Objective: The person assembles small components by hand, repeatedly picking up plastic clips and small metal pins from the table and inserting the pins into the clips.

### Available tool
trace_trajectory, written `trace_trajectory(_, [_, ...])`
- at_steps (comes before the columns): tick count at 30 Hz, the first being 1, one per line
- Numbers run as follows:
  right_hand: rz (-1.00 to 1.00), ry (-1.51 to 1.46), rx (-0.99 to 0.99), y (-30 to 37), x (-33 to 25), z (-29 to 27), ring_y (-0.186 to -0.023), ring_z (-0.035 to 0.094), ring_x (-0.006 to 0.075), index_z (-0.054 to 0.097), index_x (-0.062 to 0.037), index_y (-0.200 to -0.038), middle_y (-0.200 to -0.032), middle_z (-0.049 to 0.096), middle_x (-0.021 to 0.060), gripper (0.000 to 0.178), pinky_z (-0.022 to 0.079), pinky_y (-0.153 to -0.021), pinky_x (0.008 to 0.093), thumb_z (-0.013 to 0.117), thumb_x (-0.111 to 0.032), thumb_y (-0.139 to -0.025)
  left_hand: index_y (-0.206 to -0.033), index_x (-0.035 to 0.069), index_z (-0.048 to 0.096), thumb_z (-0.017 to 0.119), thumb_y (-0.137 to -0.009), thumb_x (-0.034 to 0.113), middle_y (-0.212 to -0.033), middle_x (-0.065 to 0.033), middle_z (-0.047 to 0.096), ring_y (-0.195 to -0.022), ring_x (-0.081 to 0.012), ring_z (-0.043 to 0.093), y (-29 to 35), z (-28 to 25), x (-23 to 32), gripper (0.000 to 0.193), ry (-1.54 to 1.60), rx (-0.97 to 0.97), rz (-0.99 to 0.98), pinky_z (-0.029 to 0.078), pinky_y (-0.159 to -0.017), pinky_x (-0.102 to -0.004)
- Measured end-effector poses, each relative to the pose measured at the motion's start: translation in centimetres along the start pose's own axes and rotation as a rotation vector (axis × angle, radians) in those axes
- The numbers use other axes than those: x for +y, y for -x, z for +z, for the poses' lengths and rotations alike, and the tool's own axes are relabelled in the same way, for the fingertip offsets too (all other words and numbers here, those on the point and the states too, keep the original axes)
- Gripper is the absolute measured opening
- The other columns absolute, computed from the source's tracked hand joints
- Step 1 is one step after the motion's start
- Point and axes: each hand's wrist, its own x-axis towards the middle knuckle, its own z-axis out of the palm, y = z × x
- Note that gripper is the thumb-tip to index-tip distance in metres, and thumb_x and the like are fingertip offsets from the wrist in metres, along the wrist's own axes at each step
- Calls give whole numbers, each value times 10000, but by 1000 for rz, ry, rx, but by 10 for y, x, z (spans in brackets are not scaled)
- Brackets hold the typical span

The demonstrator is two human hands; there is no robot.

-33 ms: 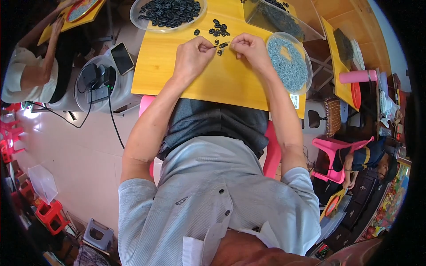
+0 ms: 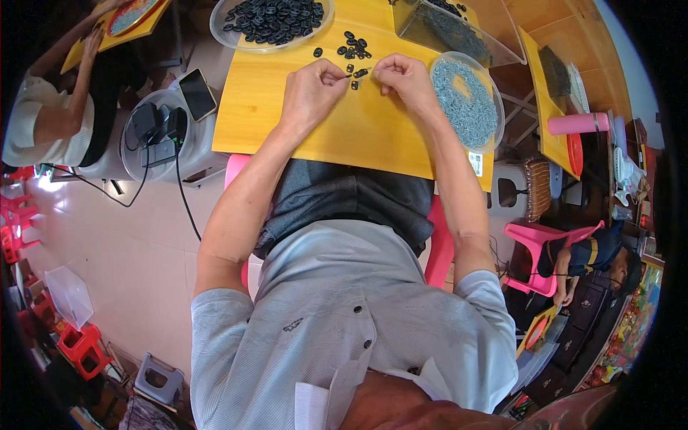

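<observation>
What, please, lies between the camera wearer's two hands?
In the head view, a few small black pieces lie between the left hand and the right hand.

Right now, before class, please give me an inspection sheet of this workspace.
Surface: yellow table, smooth-looking.
Parts: black pieces in a clear bowl and a loose pile; small grey pieces in a round tray.
Clutter: phone beside a tub of adapters, left of the table.
Hands: left hand and right hand close together by loose black pieces; grip too small to tell.
Cables: black cables hang from the tub.
Surroundings: pink bottle, right; other people, both sides.
</observation>
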Motion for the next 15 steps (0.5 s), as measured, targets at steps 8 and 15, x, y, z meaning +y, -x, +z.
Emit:
trace_trajectory(8, [-77,151,27,2,11,10,-587,608,69,700,18,-912,-718,678,30,131,482,-549,224,721,-98,-854,-933,-17,707,714,-823,101,-781,-66,721,-707,-104,667,0,4,-3,162,86,-28,-15,537,-679,-254])
trace_trajectory(15, [-121,94,128,7,6,8,-589,616,77,719,16,-963,-710,686,29,163,489,-552,243,720,-111,-861,-951,-8,716,720,-829,102,-778,-63,723,-715,-108,671,0,3,-3,164,84,-34,-19,530,-678,-258])
